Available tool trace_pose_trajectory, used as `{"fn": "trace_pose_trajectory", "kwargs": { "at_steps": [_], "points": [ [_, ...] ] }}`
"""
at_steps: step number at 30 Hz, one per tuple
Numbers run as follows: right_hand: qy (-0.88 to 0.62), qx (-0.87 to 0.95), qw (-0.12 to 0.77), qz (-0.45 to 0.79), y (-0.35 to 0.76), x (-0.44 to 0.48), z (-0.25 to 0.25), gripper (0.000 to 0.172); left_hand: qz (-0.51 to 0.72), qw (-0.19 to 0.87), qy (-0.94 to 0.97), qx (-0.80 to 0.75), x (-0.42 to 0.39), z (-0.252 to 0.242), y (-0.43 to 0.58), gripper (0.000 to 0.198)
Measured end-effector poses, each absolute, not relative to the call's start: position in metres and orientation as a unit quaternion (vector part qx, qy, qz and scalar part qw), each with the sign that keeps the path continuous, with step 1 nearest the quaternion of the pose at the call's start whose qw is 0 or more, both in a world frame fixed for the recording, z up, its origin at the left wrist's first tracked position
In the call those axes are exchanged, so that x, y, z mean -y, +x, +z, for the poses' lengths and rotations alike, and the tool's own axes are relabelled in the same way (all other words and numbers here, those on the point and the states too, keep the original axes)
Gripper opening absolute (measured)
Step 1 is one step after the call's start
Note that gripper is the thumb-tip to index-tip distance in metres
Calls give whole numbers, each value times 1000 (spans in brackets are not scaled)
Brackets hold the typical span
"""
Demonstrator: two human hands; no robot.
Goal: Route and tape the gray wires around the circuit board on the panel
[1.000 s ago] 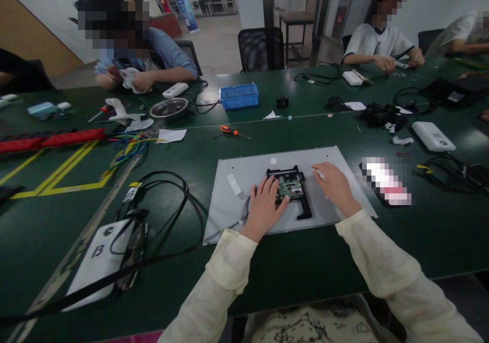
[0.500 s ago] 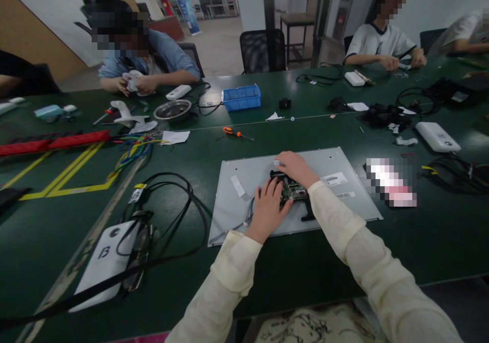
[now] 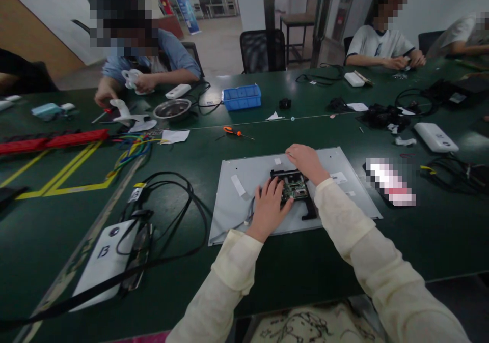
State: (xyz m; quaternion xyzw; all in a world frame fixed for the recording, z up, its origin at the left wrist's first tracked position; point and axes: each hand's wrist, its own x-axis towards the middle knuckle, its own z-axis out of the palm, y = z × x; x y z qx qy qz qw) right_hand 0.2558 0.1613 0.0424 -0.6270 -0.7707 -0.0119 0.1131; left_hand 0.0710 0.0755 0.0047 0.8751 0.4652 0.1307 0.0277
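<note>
A flat grey display panel (image 3: pixel 225 213) lies on the green table in front of me. On its middle sits a green circuit board (image 3: pixel 298 191) in a black plastic frame (image 3: pixel 310 211). My left hand (image 3: pixel 268 206) rests with spread fingers on the board's left side, above a grey cable. Over the panel's far edge, behind the board, my right hand (image 3: pixel 308 164) has its fingers drawn together; whatever may be between the fingertips is too small to make out. A small white sticker (image 3: pixel 277 161) shows left of that hand.
An orange screwdriver (image 3: pixel 233 132) lies beyond the panel, with a blue basket (image 3: pixel 241 97) farther back. A blurred-out phone (image 3: pixel 389 182) is at right. Left of the panel are black cables (image 3: pixel 187 208) and a white power bank (image 3: pixel 105 261). Co-workers sit across the table.
My right hand has shifted right and slightly away from me, uncovering the small white sticker. My left hand has stayed put. The co-worker at left has reached a hand toward the table.
</note>
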Motion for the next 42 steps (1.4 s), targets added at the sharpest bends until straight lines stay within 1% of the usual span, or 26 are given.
{"fn": "trace_pose_trajectory", "kwargs": {
  "at_steps": [5,8,12,17,23,27,31,34,38,40,42],
  "points": [
    [-580,811,77,4,243,-165,34,24,130,26,876,-464,-76,5,71,51],
    [-586,807,68,2,232,-167,27,22,126,29,876,-464,-75,4,70,51],
    [-597,800,59,-6,226,-170,23,24,124,27,876,-465,-75,4,70,50],
    [-615,787,52,-13,230,-165,33,26,124,27,877,-463,-76,4,70,51],
    [-657,743,107,-71,269,-129,56,29,125,29,878,-461,-76,5,71,52],
    [-678,723,112,-73,299,-102,43,29,122,32,877,-463,-76,5,71,52],
    [-656,745,118,-28,312,-84,13,29,121,32,878,-462,-76,5,71,52],
    [-651,738,179,21,320,-77,-1,33,119,29,878,-463,-76,5,71,51],
    [-648,706,267,98,338,-72,-4,34,118,30,879,-462,-76,6,71,52],
    [-652,693,281,122,346,-69,-4,32,119,33,879,-461,-76,7,71,52],
    [-653,690,276,142,350,-66,-4,29,120,38,878,-461,-76,8,71,52]
  ]
}}
